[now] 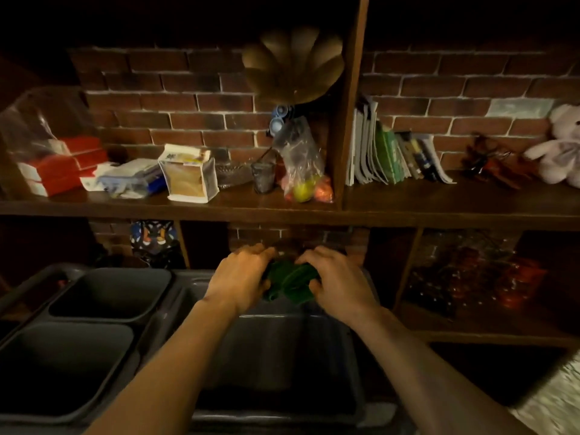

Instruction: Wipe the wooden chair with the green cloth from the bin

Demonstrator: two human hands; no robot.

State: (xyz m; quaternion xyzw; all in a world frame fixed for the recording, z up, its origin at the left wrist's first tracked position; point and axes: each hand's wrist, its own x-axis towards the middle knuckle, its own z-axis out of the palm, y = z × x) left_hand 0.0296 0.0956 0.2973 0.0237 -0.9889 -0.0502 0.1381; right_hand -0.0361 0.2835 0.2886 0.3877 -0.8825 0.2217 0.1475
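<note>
A crumpled dark green cloth [290, 282] is bunched between both of my hands, above the far end of a large grey bin [276, 350]. My left hand [241, 277] grips its left side with the fingers curled over the top. On the cloth's right side my right hand [339, 281] is closed around it. Part of the cloth is hidden under my fingers. No wooden chair shows in this view.
Two smaller grey bins [110, 293] [62, 368] sit to the left. A dark wooden shelf [408, 205] runs across above, holding boxes, a bag of fruit [303, 180], books [392, 155] and a plush bear [561, 149]. A brick wall is behind.
</note>
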